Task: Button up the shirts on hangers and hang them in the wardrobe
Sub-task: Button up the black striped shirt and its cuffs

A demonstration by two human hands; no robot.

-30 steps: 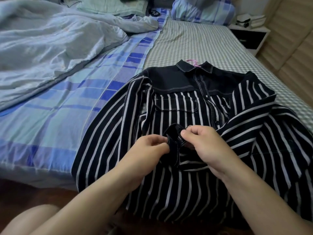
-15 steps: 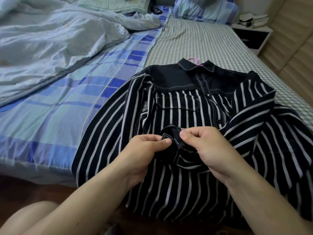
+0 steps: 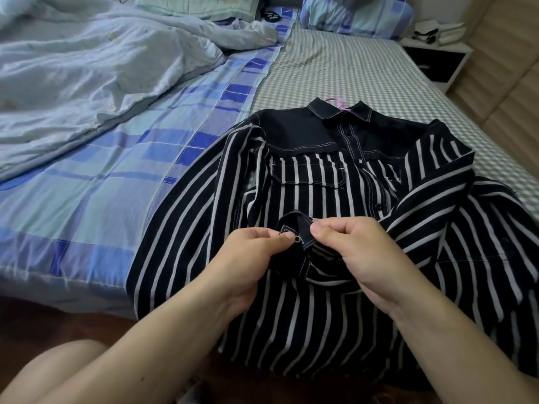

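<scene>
While the shirt [image 3: 335,217] lies collar-away at the bed's [image 3: 335,62] near edge, both hands pinch its placket: left hand [image 3: 248,258] at the button [image 3: 297,238], right hand [image 3: 358,252] just beside, holding the edge.

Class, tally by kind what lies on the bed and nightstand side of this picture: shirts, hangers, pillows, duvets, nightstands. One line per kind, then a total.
Striped shirt: 1
Pink hanger: 1
Pillows: 2, one green, one blue checked
Pale blue duvet: 1
Nightstand: 1
Total: 6
</scene>
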